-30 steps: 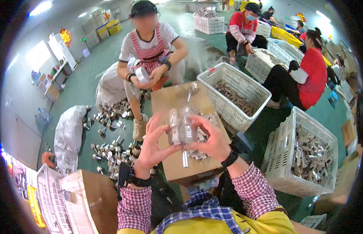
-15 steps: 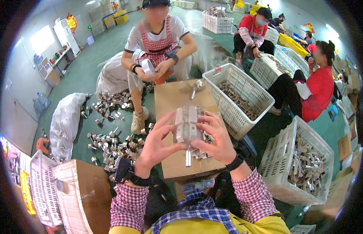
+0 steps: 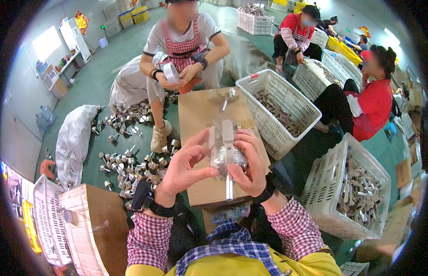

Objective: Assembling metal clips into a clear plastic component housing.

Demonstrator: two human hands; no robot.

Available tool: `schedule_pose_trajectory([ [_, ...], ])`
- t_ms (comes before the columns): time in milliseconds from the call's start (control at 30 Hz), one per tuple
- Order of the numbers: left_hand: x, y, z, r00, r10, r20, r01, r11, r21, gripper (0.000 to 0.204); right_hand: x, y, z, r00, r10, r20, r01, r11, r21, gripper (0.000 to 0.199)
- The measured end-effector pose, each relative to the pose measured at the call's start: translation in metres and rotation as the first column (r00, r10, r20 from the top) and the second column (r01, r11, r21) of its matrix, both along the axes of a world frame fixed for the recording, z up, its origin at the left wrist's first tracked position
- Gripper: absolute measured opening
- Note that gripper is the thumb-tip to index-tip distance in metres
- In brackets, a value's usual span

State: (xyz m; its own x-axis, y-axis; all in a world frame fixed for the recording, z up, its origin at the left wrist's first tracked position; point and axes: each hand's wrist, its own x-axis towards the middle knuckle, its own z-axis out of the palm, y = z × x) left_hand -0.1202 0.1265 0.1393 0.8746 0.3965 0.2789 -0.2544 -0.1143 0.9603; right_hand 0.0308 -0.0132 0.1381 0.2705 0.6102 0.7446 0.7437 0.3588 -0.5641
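Note:
Above a cardboard box (image 3: 193, 108), a metal piece with a shiny round head (image 3: 221, 158) and a short rod (image 3: 229, 188) pointing toward me is between my hands. Flat pale metal strips (image 3: 228, 131) lie along the head. My right hand (image 3: 253, 168) is closed on the piece, thumb pressed near the rod and fingers along its right side. My left hand (image 3: 188, 168) cups the left side, its fingers curled at a strip and its thumb against the head. My palms and fingers partly hide the piece. Another rod-ended metal piece (image 3: 228, 99) lies at the box's far end.
Across the box sits a person holding a tape roll (image 3: 170, 72). Many metal pieces (image 3: 135, 168) cover the floor at left, beside a white sack (image 3: 76, 138). White crates (image 3: 310, 110) of metal strips stand at right, and a carton (image 3: 103, 216) is near left. Other people sit at far right.
The piece has turned in my hands, showing more of the shiny head. My right fingers have shifted over its right side, and the left fingers have slightly opened around it.

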Motion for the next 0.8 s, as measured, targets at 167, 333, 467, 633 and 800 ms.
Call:
schedule_pose_trajectory([
  [167,-0.002,-0.009,0.002,1.000,0.017,0.003,-0.018,0.999,0.031,0.047,-0.005,-0.001,-0.003,0.999,-0.030,-0.030,0.032,0.998,0.046,0.041],
  [333,-0.001,-0.016,0.009,0.999,0.036,-0.023,-0.036,0.999,-0.007,0.045,-0.004,-0.001,-0.001,0.998,-0.066,-0.020,0.067,0.995,0.069,0.037],
  [467,0.001,-0.018,0.008,0.999,0.038,-0.004,-0.038,0.997,-0.069,0.043,-0.004,0.005,-0.001,0.997,-0.077,-0.022,0.079,0.992,0.102,0.034],
  [633,0.010,-0.013,0.005,0.998,0.060,-0.016,-0.062,0.987,-0.147,0.032,0.002,0.014,-0.004,0.994,-0.095,-0.055,0.099,0.991,0.090,0.030],
  [800,0.015,-0.006,-0.014,0.999,-0.011,0.042,0.015,0.996,-0.091,0.031,0.010,0.011,0.003,0.956,-0.250,0.155,0.247,0.968,0.034,0.038],
])
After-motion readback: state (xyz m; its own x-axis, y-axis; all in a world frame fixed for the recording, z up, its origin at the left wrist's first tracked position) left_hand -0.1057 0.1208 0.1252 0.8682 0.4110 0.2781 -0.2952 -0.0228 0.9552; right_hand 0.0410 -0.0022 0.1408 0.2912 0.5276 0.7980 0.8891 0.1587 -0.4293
